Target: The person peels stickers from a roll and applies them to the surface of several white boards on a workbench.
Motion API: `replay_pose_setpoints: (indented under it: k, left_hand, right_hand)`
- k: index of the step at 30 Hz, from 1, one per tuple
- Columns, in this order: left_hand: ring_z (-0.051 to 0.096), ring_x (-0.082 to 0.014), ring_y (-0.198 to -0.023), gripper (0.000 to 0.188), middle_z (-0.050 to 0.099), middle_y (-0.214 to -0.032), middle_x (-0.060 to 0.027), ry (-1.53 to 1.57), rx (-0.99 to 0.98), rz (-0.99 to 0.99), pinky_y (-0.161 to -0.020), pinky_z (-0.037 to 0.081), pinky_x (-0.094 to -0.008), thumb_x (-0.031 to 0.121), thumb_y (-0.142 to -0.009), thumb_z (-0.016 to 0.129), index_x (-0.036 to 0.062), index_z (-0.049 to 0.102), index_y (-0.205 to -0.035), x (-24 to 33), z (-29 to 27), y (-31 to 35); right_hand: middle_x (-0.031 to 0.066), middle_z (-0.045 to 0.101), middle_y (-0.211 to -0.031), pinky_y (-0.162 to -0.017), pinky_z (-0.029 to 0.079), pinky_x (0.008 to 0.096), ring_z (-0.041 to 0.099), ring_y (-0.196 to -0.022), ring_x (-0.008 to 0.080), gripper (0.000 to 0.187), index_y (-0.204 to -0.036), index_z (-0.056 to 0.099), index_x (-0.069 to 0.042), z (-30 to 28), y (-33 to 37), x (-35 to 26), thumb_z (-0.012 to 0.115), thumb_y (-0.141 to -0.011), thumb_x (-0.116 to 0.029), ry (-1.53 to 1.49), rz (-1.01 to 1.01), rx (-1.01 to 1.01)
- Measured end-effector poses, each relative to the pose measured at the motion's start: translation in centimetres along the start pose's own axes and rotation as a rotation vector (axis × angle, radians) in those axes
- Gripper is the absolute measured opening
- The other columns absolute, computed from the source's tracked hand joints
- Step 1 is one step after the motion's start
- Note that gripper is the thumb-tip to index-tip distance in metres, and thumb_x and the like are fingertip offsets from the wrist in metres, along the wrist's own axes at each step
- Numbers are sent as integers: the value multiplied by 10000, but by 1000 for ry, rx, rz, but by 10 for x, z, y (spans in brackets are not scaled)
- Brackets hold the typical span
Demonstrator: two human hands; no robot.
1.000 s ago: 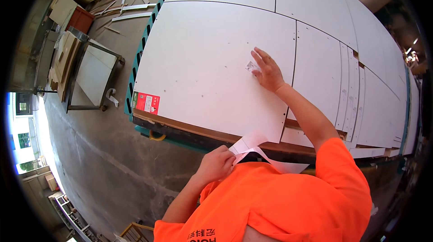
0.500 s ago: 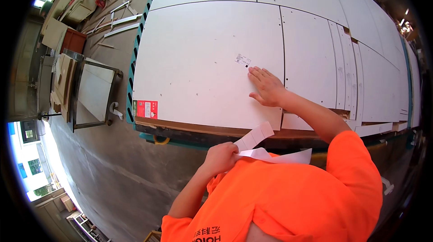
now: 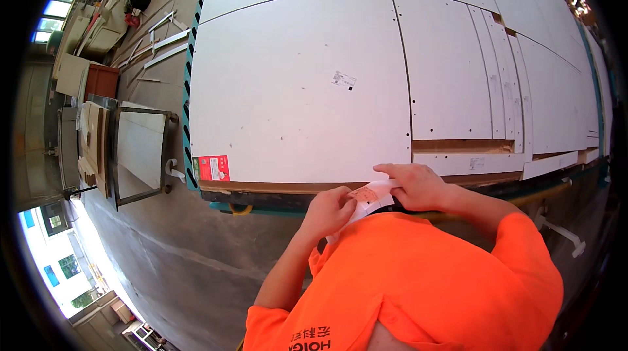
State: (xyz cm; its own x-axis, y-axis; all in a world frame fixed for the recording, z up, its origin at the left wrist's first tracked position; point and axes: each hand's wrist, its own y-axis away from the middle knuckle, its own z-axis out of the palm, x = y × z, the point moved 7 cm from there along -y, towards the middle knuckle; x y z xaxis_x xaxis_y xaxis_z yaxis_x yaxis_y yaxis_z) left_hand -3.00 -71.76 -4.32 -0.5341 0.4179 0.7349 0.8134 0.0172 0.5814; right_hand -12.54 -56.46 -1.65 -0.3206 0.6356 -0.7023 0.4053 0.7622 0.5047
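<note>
Close to my chest, a strip of white label paper (image 3: 374, 195) stretches between my two hands, with reddish tint and dark print on its face. My left hand (image 3: 329, 211) grips the strip's left part between thumb and fingers. At its right end my right hand (image 3: 418, 186) pinches the paper, index finger pointing left over the board's edge. Beyond them lies a large white board (image 3: 294, 109) bearing a small printed white label (image 3: 343, 81). A red and green sticker (image 3: 212, 168) sits at the board's near left corner.
More white panels (image 3: 451, 70) and narrow strips with drilled holes lie to the right, one with a label (image 3: 477, 164). The boards rest on a teal-edged table (image 3: 188, 115). A metal-framed cart (image 3: 140, 148) with stacked boards stands at left; long white pieces (image 3: 167, 48) lie on the floor.
My right hand has left the board beside the small label and come back to the label strip. The strip has turned in my left hand, and my view has shifted slightly.
</note>
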Motion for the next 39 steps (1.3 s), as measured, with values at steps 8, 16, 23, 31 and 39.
replay_pose_setpoints:
  k: [8,16,23,31,39]
  left_hand:
    - [576,-79,-701,218,654,-800,-28,616,-160,-66,-632,484,-257,184,-893,612,-26,652,-935,1,1,-24]
    - [556,-65,-812,217,635,-911,-17,842,-361,160,-711,468,-238,146,-930,573,-17,610,-1067,69,5,-40]
    - [576,-99,-891,269,642,-995,-53,804,-416,139,-782,476,-264,168,-929,591,-25,606,-1116,65,15,-44]
    - [577,-80,-841,201,642,-912,-27,822,-291,142,-724,490,-243,124,-944,551,-16,616,-1073,68,11,-48]
    - [567,-74,-816,209,638,-900,-23,712,-229,105,-722,484,-249,119,-917,568,-19,616,-1067,65,19,-45]
  right_hand:
    - [111,586,-1057,-857,447,428,525,-1030,328,435,-1126,581,-47,-85,18,-34,676,-703,-79,260,-519,838]
    - [85,644,-1013,-796,461,383,589,-943,264,413,-1041,644,-53,-60,12,-28,772,-656,-130,-120,-430,655]
    - [90,680,-853,-681,479,321,627,-733,244,287,-990,679,-54,-56,15,-4,747,-713,-83,-391,-438,653]
    - [92,683,-773,-635,485,312,638,-651,234,223,-940,690,-47,-67,7,-7,734,-723,-69,-267,-500,645]
    - [70,671,-743,-605,477,263,625,-666,150,86,-806,670,-19,-65,-2,11,704,-736,-56,-578,-334,546]
